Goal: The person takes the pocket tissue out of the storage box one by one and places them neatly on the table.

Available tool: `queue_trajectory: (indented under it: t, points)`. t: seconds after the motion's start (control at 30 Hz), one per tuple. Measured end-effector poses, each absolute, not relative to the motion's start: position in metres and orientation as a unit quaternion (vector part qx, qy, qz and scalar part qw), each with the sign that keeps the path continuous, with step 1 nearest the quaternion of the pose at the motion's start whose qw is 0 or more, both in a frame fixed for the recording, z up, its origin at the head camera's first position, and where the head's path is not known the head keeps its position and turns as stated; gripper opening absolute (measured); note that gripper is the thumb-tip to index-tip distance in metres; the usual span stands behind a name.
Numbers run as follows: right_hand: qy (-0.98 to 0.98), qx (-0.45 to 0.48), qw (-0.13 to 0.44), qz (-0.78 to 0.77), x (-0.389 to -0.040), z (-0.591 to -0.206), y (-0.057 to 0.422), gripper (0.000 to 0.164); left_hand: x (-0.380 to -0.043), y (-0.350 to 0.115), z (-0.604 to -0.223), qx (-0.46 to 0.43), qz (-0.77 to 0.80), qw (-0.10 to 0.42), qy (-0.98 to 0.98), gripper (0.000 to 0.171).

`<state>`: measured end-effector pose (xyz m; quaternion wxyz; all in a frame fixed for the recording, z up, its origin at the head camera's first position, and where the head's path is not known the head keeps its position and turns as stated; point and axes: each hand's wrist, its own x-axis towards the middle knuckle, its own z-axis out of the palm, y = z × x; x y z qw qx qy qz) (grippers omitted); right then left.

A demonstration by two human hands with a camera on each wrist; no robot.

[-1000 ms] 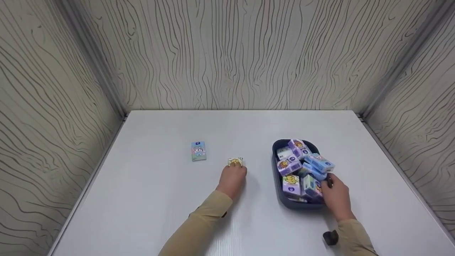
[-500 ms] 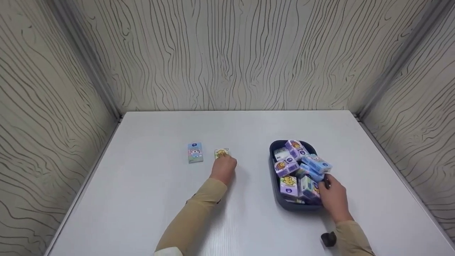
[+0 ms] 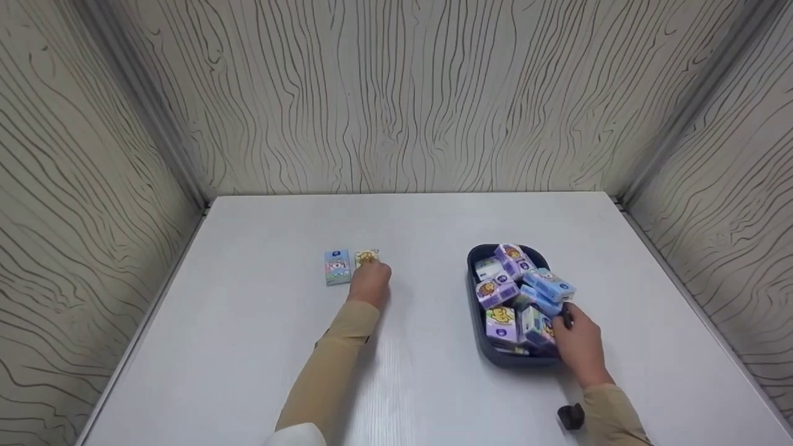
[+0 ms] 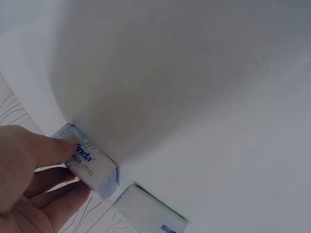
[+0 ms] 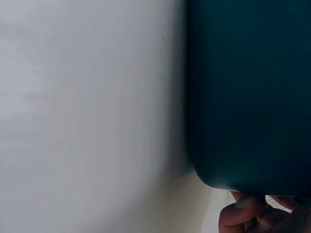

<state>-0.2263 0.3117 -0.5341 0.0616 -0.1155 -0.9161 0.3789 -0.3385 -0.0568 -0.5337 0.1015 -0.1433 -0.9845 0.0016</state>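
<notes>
My left hand [image 3: 370, 285] pinches a small yellow-printed tissue pack [image 3: 365, 254] down at the white tabletop. In the left wrist view, thumb and fingers hold that pack by its sides, blue lettering showing on its edge. Just left of it in the head view lies a blue tissue pack [image 3: 337, 267], a narrow gap between them. On the right, my right hand [image 3: 580, 344] grips the right rim of a dark blue basket [image 3: 478, 325]. Several purple and blue tissue packs [image 3: 497, 290] are heaped inside. The right wrist view shows the basket's outer wall [image 5: 248, 97] with curled fingers at its edge.
A white table [image 3: 260, 347] spreads under everything, with wood-grain-patterned panels [image 3: 396, 93] at the back and both sides. Beside the right sleeve is a small black object [image 3: 570, 416]. One blue pack [image 3: 550, 284] sticks out above the basket's right rim.
My left hand has moved left and slightly away from me with the yellow-printed tissue pack, bringing it beside the blue one. The right hand stays on the basket rim.
</notes>
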Motion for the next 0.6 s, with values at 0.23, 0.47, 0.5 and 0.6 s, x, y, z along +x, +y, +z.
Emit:
queue_trajectory:
  t: [0.23, 0.47, 0.5, 0.6]
  points:
    - [-0.914, -0.124, 0.035, 0.385, -0.225, -0.534, 0.312, 0.051, -0.340, -0.064, -0.538, -0.134, -0.030, 0.119, -0.983, 0.007]
    - [-0.912, -0.125, 0.037, 0.388, -0.224, -0.534, 0.311, 0.051, -0.340, -0.071, -0.539, -0.129, -0.040, 0.126, -0.983, 0.005]
    - [-0.913, -0.125, 0.039, 0.387, -0.224, -0.534, 0.311, 0.051, -0.340, -0.071, -0.540, -0.129, -0.042, 0.129, -0.982, 0.005]
    - [-0.915, -0.123, 0.046, 0.382, -0.226, -0.534, 0.312, 0.050, -0.340, -0.072, -0.539, -0.127, -0.039, 0.139, -0.981, 0.006]
